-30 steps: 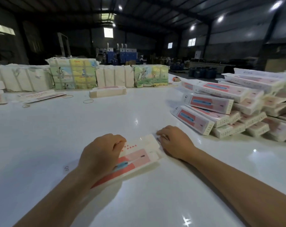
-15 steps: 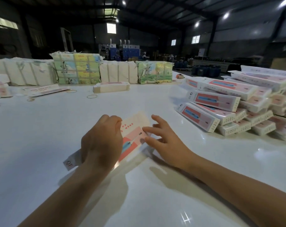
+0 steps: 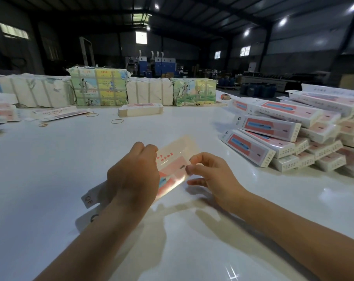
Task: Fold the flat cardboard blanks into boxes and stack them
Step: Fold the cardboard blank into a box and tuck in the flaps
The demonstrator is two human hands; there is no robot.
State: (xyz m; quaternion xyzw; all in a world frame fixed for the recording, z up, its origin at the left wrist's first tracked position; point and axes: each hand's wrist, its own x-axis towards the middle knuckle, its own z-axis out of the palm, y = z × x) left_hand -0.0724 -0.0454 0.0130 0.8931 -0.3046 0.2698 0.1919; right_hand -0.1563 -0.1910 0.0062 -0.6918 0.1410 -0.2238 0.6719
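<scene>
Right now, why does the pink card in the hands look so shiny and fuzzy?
In the head view, ceiling lamps glare off the pink-and-cream cardboard blank held by the left hand and right hand, washing out its lower edge; its far end is motion-blurred; the glossy white table mirrors lights and carries dark arm shadows; the wide lens bends the edges.

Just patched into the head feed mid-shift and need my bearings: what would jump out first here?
Front and centre, the left hand and right hand hold a flat pink-and-cream cardboard blank raised over the glossy white table. To the right lies a big pile of folded pink-and-white boxes. Along the far edge stands a row of strapped paper bundles.
</scene>
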